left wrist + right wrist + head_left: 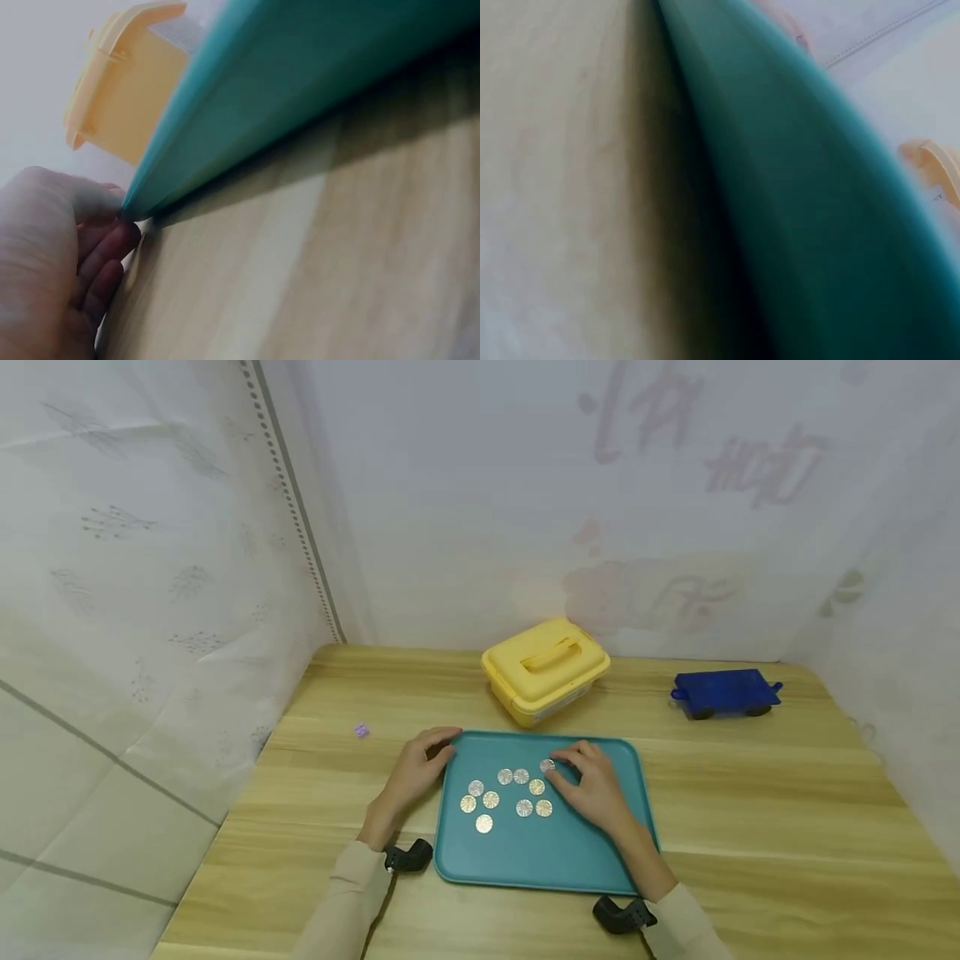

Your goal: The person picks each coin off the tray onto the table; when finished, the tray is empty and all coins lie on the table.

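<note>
On the teal tray (540, 860) lie several shiny round discs with radial lines, some silvery and some golden. My right hand (596, 789) reaches over the tray from the right, with thumb and index fingertips pinching a silvery disc (547, 766). A golden disc (537, 787) lies just below that one. At the tray's far left corner, my left hand (411, 770) holds the rim between thumb and fingers. The left wrist view shows these fingers (101, 274) curled by the tray's edge. Only the tray's side fills the right wrist view, where the right hand is hidden.
Behind the tray stands a yellow lidded box (547, 668) with a handle. A blue toy wagon (726, 692) sits at the back right. Left of the tray lies a small purple piece (362, 730). Patterned white sheets (465, 510) hang around the wooden table (750, 827).
</note>
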`<state>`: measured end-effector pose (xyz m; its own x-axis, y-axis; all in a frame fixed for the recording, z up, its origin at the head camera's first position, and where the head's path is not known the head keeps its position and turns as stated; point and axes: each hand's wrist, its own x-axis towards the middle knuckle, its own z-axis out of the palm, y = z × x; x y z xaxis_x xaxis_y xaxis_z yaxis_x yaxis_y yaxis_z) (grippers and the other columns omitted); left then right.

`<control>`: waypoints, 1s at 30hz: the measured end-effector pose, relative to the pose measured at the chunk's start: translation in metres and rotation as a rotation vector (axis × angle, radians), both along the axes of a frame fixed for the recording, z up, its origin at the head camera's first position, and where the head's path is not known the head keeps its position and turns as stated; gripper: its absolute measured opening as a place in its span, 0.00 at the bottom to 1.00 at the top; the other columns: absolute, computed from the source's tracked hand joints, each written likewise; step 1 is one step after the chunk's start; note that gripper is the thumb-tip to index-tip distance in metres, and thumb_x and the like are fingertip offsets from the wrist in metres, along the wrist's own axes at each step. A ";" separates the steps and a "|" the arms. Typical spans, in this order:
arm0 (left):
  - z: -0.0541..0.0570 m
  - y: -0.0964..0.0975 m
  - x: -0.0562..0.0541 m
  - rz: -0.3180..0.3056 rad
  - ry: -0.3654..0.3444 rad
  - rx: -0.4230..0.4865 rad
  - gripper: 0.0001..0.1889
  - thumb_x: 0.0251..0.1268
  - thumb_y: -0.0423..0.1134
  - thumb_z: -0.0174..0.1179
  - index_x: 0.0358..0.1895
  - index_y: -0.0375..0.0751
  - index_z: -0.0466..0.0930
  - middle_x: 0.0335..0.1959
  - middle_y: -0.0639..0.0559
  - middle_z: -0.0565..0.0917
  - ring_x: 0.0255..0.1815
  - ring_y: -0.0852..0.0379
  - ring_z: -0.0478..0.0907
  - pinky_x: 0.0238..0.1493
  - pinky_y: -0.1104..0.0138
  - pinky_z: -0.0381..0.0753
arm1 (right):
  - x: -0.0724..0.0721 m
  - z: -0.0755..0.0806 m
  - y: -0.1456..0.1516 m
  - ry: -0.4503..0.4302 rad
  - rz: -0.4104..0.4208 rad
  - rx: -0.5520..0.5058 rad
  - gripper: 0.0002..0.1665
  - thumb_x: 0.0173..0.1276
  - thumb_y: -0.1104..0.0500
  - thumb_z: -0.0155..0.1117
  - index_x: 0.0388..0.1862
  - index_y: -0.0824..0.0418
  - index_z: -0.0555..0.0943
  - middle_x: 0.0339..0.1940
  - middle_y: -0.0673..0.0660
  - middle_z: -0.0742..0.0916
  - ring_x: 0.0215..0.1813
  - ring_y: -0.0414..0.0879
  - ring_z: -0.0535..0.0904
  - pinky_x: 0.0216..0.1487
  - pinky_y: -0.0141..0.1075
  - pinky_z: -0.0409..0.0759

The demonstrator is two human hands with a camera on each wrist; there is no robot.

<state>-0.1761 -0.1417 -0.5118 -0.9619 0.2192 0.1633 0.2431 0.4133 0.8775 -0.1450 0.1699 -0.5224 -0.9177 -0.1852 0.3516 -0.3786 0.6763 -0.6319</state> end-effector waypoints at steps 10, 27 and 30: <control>-0.002 -0.005 -0.001 0.011 -0.050 0.042 0.19 0.71 0.33 0.58 0.64 0.42 0.78 0.62 0.45 0.82 0.60 0.48 0.79 0.63 0.56 0.80 | -0.004 0.006 -0.006 -0.063 0.022 0.060 0.11 0.64 0.53 0.72 0.43 0.56 0.87 0.40 0.52 0.84 0.45 0.48 0.76 0.50 0.47 0.73; 0.000 -0.003 -0.003 0.030 -0.039 0.024 0.21 0.71 0.35 0.59 0.65 0.45 0.77 0.60 0.52 0.83 0.56 0.53 0.81 0.59 0.62 0.82 | 0.001 0.010 -0.005 -0.109 0.041 0.081 0.14 0.62 0.52 0.72 0.42 0.56 0.82 0.38 0.51 0.80 0.43 0.46 0.71 0.45 0.39 0.64; -0.001 -0.003 -0.001 0.029 -0.041 0.032 0.21 0.70 0.35 0.60 0.65 0.45 0.77 0.60 0.52 0.83 0.58 0.53 0.81 0.60 0.61 0.82 | 0.002 0.006 -0.005 -0.098 0.041 0.062 0.12 0.62 0.53 0.72 0.41 0.55 0.81 0.36 0.49 0.81 0.41 0.43 0.70 0.44 0.37 0.63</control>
